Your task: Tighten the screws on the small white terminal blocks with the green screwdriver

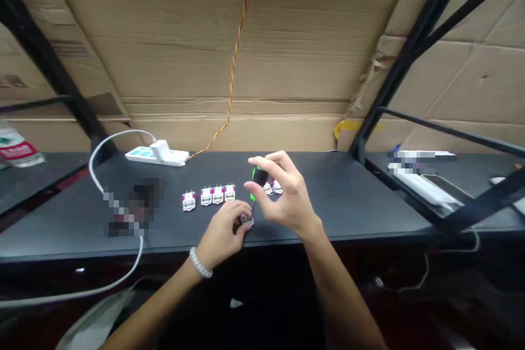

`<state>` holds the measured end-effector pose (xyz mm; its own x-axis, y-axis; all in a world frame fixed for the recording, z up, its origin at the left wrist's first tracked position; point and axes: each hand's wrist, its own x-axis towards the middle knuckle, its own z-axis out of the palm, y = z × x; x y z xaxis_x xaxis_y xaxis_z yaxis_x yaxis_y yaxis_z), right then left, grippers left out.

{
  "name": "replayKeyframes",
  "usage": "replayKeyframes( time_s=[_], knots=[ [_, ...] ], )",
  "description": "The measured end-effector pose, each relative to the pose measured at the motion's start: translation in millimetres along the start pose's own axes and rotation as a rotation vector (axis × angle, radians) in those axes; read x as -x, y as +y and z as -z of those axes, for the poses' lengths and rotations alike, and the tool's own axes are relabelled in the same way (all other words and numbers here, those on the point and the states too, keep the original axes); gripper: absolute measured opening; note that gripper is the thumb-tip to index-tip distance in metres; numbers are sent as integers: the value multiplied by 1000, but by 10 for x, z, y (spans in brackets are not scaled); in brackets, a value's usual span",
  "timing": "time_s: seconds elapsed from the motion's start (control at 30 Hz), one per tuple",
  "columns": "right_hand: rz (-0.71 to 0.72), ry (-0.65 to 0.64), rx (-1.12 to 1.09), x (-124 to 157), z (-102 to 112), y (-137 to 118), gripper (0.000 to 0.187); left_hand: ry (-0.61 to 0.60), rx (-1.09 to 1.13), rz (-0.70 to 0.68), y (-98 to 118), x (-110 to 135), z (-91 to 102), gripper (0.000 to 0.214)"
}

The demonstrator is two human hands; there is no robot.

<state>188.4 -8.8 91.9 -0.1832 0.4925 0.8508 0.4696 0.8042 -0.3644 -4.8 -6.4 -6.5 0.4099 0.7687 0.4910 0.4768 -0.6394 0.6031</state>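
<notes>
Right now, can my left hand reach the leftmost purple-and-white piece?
Probably yes: only bare tabletop lies between your left hand and the leftmost piece, though that hand is holding a small part under the screwdriver.

Screwdriver (260, 176): handle partly covered by the right hand (288, 190); tip too small to be made out. Small part (247, 221): partly concealed by the left hand (227, 228). White-and-purple modules (278, 188), right group: partly hidden behind the right hand. Dark object (143, 197), left: obscured by pixelation. Bottle (18, 149): cut by the left edge. Red-and-yellow twisted cord (234, 60): cut by the top edge.
</notes>
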Motion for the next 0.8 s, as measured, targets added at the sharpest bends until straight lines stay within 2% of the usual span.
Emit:
replayKeyframes(
  time_s=[0.13,0.23,0.3,0.47,0.53,0.6,0.67,0.73,0.8],
  knots=[
    [17,-119,-197,-1,51,2,40,4,6,-7,-9,2,-7,16],
    [10,-25,-94,-4,47,-1,27,-6,13,-7,-18,0,-10,15],
    [-2,16,-13,1,37,-3,31,-4,12,-4,-16,0,-9,14],
    [-35,-121,-171,44,38,13,45,-10,17,3,4,4,-2,15],
    [-48,-98,-174,53,31,30,39,-15,19,4,6,1,-1,14],
    [-60,-19,-85,52,16,42,29,-13,14,3,4,-3,-2,14],
    [-45,29,-6,48,5,45,33,-6,10,-4,3,-7,-2,14],
    [-30,6,-16,52,1,41,38,-7,11,-3,7,-8,-2,14],
    [-41,-43,-129,67,-2,38,39,-11,16,4,13,-5,-1,15]
  ],
)
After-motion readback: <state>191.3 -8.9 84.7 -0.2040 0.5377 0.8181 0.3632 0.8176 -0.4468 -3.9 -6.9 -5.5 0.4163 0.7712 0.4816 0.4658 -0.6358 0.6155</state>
